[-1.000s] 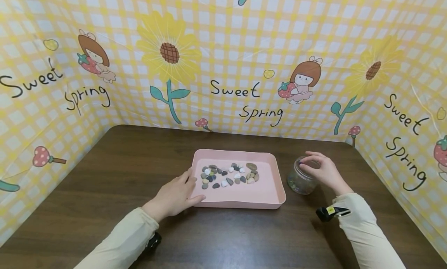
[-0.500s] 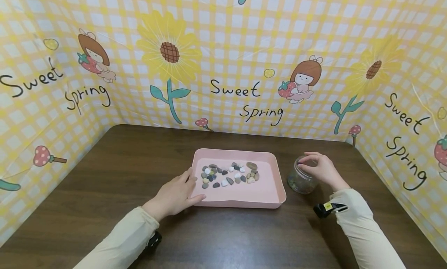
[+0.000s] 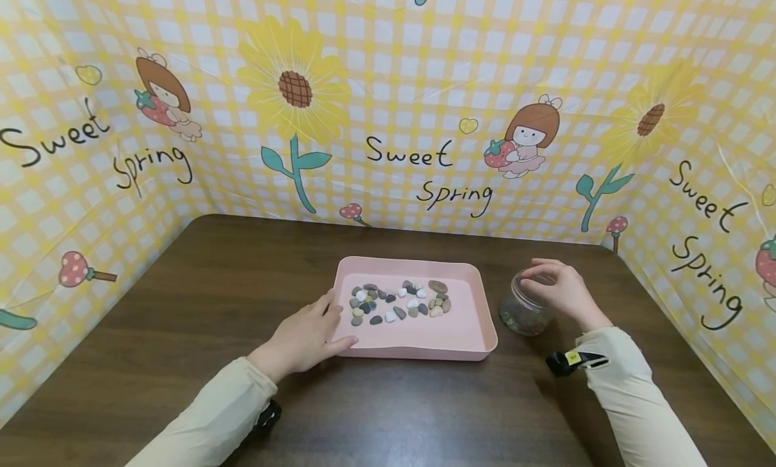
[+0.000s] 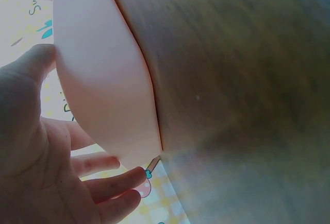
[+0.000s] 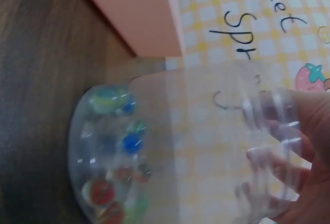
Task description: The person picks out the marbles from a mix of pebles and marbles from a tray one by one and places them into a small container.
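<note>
A pink tray lies on the table with several pebbles in grey, white and tan, mostly in its left and middle parts. My left hand rests at the tray's near left corner, thumb on the rim, loosely extended fingers along the left side. To the right of the tray stands a clear jar. Through its wall, the right wrist view shows colourful marbles at the bottom. My right hand is at the jar's mouth, fingers slightly bent and apart; nothing shows between them.
The dark wooden table is bounded at the back and sides by yellow checked cloth printed with flowers and figures. A narrow strip of table separates tray and jar.
A small dark purple thing, visible at my right fingertips in both earlier frames, no longer shows there. My right hand rises very slightly. My left hand and the tray stay in place.
</note>
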The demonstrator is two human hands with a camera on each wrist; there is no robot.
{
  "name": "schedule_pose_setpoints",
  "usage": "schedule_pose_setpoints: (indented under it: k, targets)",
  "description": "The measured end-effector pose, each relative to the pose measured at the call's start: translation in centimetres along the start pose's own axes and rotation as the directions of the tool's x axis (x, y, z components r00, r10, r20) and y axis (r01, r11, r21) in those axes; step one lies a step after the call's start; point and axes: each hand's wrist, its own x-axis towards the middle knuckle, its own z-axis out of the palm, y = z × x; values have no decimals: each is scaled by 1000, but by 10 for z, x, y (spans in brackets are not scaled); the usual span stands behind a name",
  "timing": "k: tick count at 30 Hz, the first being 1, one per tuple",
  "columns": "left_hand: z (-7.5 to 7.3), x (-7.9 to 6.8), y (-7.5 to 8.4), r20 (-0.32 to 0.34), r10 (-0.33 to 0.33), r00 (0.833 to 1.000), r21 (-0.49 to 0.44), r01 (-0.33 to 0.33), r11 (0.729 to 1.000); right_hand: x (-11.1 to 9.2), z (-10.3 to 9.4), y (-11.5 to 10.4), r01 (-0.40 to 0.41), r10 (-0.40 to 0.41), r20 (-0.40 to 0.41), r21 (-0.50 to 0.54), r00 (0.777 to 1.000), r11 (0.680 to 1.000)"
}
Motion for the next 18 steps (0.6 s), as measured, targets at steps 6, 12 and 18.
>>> schedule_pose_setpoints:
  k: [6, 12, 18]
  targets:
    - [0, 1, 0, -3, -2, 1000, -1, 2, 1000, 4, -3, -17, 82, -82, -94, -1, 992, 997]
    - [1, 1, 0, 6, -6, 1000, -1, 6, 1000, 11, 7, -47, 151, -150, -95, 1, 984, 989]
    - [0, 1, 0, 3, -7, 1000, -5, 7, 1000, 20, 24, -75, 191, -190, -10, 67, 982, 979]
